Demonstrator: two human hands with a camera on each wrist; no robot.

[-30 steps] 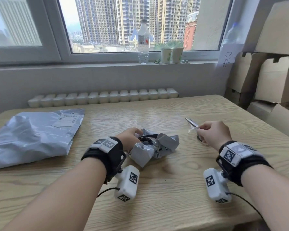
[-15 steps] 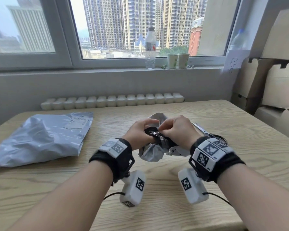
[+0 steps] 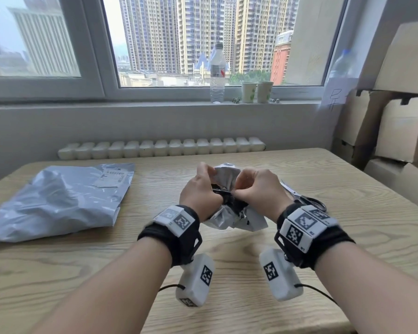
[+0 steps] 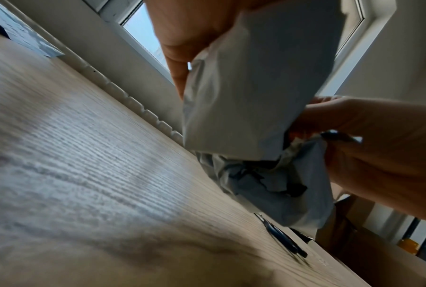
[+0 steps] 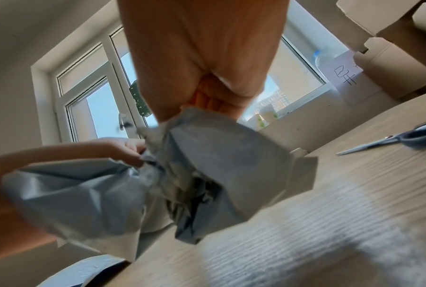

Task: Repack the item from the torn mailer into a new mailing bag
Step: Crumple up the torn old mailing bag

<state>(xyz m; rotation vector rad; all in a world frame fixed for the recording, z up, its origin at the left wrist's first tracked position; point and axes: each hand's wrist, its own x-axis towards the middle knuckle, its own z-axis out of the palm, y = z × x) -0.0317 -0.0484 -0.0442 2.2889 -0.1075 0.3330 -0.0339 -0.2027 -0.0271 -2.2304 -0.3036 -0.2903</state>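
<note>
A crumpled grey torn mailer (image 3: 227,216) with a dark inner lining is lifted just above the middle of the wooden table (image 3: 348,213). My left hand (image 3: 199,191) grips its left edge and my right hand (image 3: 256,191) pinches its right edge, the two hands close together at the opening. From the left wrist view the torn mailer (image 4: 251,97) hangs below my palm; from the right wrist view the torn mailer (image 5: 207,174) spreads between both hands. Something dark shows inside the opening; what it is cannot be told. A flat grey mailing bag (image 3: 58,196) with a label lies at the left.
Scissors (image 3: 307,200) lie on the table just right of my right hand. Cardboard boxes (image 3: 401,131) are stacked at the right. A water bottle (image 3: 217,73) and two paper cups (image 3: 256,91) stand on the windowsill. A row of white blocks (image 3: 159,148) lines the table's far edge.
My right hand let go of the scissors and moved left to the torn mailer. Both hands now hold the mailer and have lifted it off the table.
</note>
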